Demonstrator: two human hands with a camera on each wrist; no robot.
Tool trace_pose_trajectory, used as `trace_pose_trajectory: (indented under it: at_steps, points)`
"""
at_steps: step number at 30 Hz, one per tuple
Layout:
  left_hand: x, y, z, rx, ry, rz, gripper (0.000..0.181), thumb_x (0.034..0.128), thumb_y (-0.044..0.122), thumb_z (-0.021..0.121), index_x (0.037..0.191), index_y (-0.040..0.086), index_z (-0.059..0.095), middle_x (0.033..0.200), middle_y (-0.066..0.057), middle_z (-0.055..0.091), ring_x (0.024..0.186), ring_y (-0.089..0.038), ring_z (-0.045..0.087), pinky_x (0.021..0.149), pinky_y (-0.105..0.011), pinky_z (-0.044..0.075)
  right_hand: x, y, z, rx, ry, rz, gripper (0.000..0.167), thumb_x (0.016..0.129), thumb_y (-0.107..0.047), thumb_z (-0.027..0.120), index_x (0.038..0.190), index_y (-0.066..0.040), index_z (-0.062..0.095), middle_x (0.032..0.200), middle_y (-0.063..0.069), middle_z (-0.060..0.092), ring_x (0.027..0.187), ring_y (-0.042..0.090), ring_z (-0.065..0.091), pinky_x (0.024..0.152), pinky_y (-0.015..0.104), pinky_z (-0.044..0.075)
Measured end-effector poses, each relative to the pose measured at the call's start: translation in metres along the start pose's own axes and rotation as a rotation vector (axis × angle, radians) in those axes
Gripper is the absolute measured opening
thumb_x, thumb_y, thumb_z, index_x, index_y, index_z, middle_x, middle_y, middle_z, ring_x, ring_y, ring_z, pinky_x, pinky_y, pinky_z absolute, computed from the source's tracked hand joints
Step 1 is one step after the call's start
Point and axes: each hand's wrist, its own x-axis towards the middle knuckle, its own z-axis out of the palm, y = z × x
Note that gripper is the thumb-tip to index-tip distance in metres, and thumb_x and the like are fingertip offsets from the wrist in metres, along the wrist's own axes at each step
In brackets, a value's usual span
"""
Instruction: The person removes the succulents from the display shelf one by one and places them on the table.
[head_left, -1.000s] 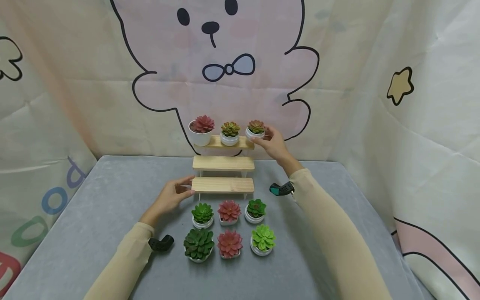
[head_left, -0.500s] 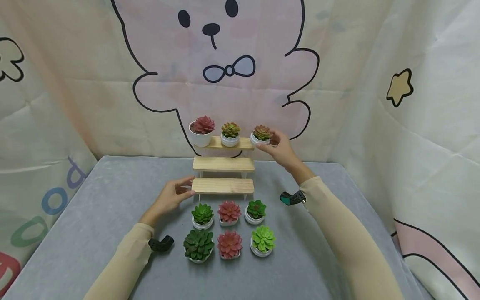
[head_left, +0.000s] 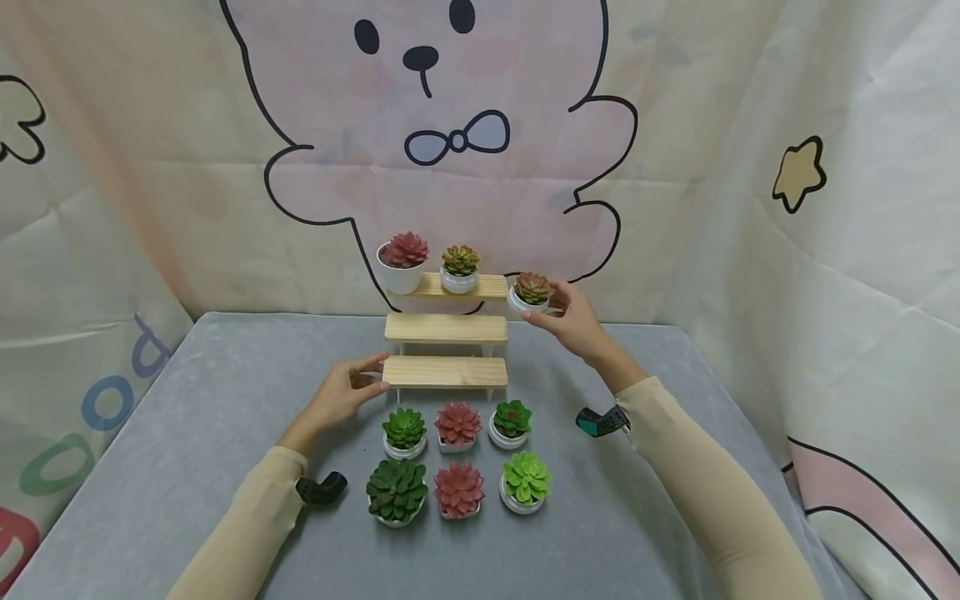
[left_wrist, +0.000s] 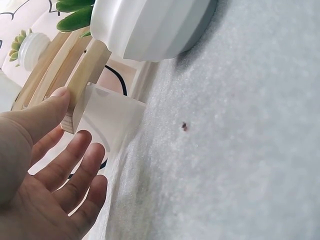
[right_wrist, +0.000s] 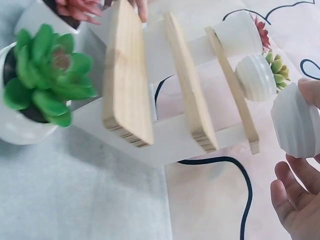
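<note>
My right hand (head_left: 577, 323) holds a small potted succulent (head_left: 532, 292) with reddish-orange leaves, in the air just right of the top shelf. In the right wrist view, its white ribbed pot (right_wrist: 295, 122) sits between thumb and fingers, apart from the wood. My left hand (head_left: 341, 389) pinches the left end of the lowest plank of a three-step wooden plant stand (head_left: 446, 372); in the left wrist view the thumb lies on the plank (left_wrist: 82, 80) and other fingers are spread below. On the top shelf stand a red succulent (head_left: 402, 262) and a yellow-green succulent (head_left: 460, 268).
Several potted succulents stand in two rows before the stand, among them a dark green one (head_left: 397, 490), a red one (head_left: 459, 488) and a bright green one (head_left: 525, 482). A grey cloth (head_left: 225, 400) covers the table. A printed curtain (head_left: 675, 208) hangs behind.
My right hand has lifted the reddish-orange succulent off the top shelf's right end and moved it right and toward me, lower in view. The left hand stays at the stand.
</note>
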Motion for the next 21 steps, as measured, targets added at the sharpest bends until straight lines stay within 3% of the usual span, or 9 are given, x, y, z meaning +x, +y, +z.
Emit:
trace_pose_trajectory:
  at_steps: [10,21]
  points:
    - [0.000,0.000,0.000,-0.011,-0.002,0.000,0.057,0.0969,0.014,0.069,0.147,-0.003,0.048,0.133,-0.030,0.062,0.112,-0.043,0.066,0.096,-0.053,0.056,-0.022,0.021,0.000,-0.004,-0.029,0.027,0.060,0.092,-0.020,0.075,0.145,-0.008,0.050,0.134,0.018,0.061,0.114,0.029,0.060,0.083,0.019,0.052]
    - [0.000,-0.001,0.001,-0.004,0.005,-0.007,0.056,0.0968,0.013,0.069,0.147,-0.002,0.049,0.132,-0.030,0.063,0.112,-0.042,0.067,0.095,-0.052,0.057,-0.042,0.050,0.009,-0.041,-0.019,0.051,0.061,0.090,-0.019,0.077,0.143,-0.005,0.051,0.133,0.018,0.062,0.115,0.027,0.060,0.087,0.028,0.054]
